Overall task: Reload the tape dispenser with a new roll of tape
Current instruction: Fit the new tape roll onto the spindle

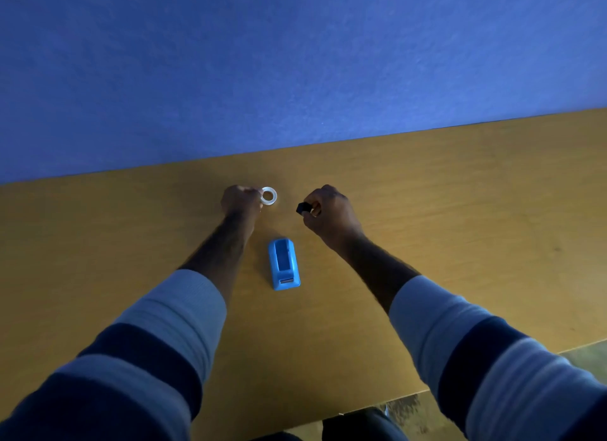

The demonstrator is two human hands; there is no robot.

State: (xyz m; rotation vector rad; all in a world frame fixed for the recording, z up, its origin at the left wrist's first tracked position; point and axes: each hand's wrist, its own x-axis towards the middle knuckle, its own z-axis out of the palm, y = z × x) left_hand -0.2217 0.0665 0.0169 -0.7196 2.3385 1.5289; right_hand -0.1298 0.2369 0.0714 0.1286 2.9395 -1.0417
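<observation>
A blue tape dispenser lies on the wooden table between my forearms, its roll bay showing dark. Beyond it, my left hand pinches the near edge of a clear roll of tape that lies flat on the table. My right hand is curled around a small black piece, probably the dispenser's spindle, held just above the table to the right of the roll.
A blue wall rises right behind the table's far edge. The table's near edge runs along the bottom right, with floor beyond it. Striped sleeves cover both forearms.
</observation>
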